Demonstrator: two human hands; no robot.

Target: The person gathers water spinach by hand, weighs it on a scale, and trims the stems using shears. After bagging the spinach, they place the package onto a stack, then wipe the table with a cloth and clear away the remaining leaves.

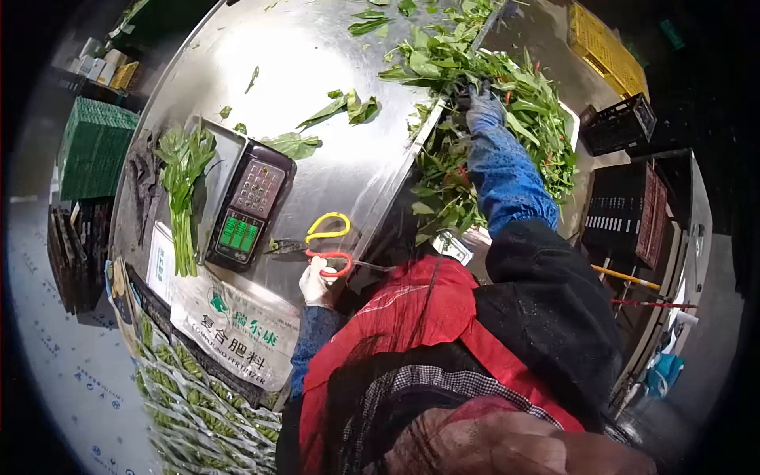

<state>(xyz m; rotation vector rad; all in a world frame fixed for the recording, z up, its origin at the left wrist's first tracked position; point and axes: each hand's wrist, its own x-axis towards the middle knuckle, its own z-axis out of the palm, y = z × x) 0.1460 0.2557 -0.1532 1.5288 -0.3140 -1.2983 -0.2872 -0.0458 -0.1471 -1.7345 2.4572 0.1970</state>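
Observation:
My left hand, in a white glove, is closed around the red handle of the scissors, whose other handle is yellow. The blades point left, toward the digital scale with its lit green display. On the scale's tray lies a bunch of leafy greens, its stems toward me. My right hand, in a dark glove below a blue sleeve, reaches into the heap of loose greens at the table's right edge; leaves hide its fingertips.
Loose leaves lie on the metal table. A printed fertilizer sack and bagged greens are at the lower left. Green crates stand left, a yellow crate and black crates right.

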